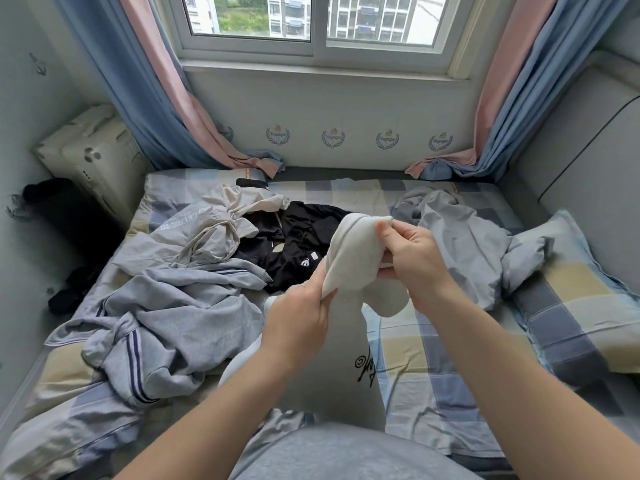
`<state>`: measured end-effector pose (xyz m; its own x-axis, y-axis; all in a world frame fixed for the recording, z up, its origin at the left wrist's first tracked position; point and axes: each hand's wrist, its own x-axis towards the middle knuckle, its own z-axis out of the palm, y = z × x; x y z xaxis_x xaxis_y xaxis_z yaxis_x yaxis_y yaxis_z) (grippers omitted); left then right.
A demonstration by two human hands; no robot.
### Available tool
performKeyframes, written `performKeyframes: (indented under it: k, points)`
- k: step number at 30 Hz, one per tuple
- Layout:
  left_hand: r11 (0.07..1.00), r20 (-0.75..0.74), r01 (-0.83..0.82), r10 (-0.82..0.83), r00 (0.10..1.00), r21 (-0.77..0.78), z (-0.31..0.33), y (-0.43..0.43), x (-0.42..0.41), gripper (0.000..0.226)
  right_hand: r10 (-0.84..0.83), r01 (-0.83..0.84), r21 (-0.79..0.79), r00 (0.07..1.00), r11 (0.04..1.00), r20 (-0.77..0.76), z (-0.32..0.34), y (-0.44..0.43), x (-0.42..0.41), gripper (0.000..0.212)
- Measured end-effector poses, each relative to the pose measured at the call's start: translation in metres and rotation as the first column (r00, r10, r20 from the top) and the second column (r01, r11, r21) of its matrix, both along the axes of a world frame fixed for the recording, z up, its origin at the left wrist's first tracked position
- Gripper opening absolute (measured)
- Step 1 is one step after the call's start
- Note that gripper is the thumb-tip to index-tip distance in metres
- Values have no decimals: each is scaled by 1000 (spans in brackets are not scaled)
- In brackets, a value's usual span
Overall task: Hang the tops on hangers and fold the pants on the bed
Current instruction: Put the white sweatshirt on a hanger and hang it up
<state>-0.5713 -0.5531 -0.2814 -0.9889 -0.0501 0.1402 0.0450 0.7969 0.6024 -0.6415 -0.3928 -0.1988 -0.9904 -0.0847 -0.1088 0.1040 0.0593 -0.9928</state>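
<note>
Both hands hold a white top (346, 261) up over the bed (426, 368).

The left hand (298, 320) has its fingers curled round a bunched fold of the cloth, low down. The right hand (412, 251), a little higher, pinches the top's rolled edge between thumb and fingertips. The rest of the top hangs down towards the person's lap, with a black print showing on it. On the checked sheet to the left lie crumpled grey pants (156, 323) with dark side stripes, and beyond them a beige garment (214, 226). A black top (298, 244) lies in the middle, just behind the hands. A pale grey garment (457, 244) is heaped to the right, against a checked pillow (571, 306). Blue-and-pink curtains (166, 109) frame the window (311, 26).
</note>
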Motion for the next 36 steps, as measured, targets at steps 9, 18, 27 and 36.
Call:
performKeyframes:
  k: [9,18,27,36]
  points:
    - [992,255,-124,111,960,35,28,-28,-30,20,85,-140,164,949,976,303,-54,13,2,20]
    - [393,418,-455,181,890,799,53,-43,-40,28,564,-630,143,757,763,330,-95,2,34,68]
    - [187,451,-481,180,874,857,70,-54,-45,24,287,-349,534,937,770,199,-130,22,5,19]
    - [663,449,-299,-63,891,687,42,-45,-33,56,-101,-7,391,961,921,255,-105,47,-28,24]
